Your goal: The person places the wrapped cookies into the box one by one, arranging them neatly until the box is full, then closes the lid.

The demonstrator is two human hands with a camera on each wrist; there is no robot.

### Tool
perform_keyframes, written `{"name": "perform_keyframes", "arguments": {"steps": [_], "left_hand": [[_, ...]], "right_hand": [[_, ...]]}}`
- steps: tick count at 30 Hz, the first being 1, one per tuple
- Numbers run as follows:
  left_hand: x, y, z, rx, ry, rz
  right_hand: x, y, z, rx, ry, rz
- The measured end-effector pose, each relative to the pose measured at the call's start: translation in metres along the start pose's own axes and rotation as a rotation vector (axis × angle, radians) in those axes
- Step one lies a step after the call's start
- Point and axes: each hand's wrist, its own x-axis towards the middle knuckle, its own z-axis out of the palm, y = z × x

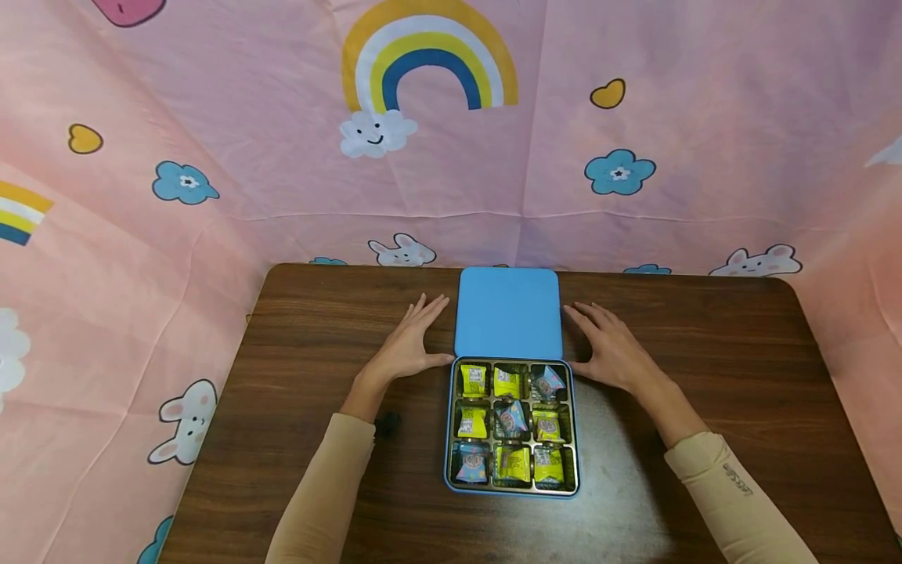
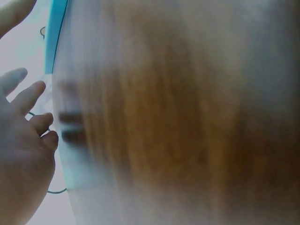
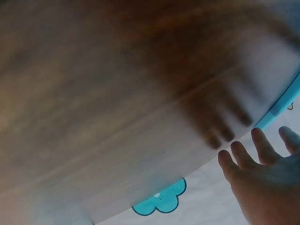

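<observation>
A blue tin lies open on the table, its blue lid folded back toward the wall. Inside, a divided tray holds wrapped sweets, one to a compartment: mostly yellow, a few blue. On the left of the tin, my left hand has its fingers extended, thumb tip right at the hinge corner. My right hand mirrors it on the other side, fingertips close to the lid's right edge. In the wrist views, the left fingers and right fingers are spread, with nothing held.
The tin stands on a dark wood-grain table. Pink printed cloth hangs behind the table's far edge and along both sides. A small dark spot shows near the left wrist.
</observation>
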Motion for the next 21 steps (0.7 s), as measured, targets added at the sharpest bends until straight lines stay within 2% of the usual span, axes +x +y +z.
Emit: {"name": "perform_keyframes", "arguments": {"steps": [6, 13, 21], "left_hand": [[0.004, -0.001, 0.001, 0.017, -0.022, 0.016], [0.009, 0.001, 0.007, 0.107, -0.04, 0.047], [0.013, -0.002, 0.013, 0.185, -0.043, 0.014]], "right_hand": [[0.003, -0.001, 0.002, -0.006, -0.029, -0.019], [0.006, 0.0, 0.002, -0.017, -0.07, -0.02], [0.01, 0.003, 0.005, 0.004, -0.131, -0.031]]}}
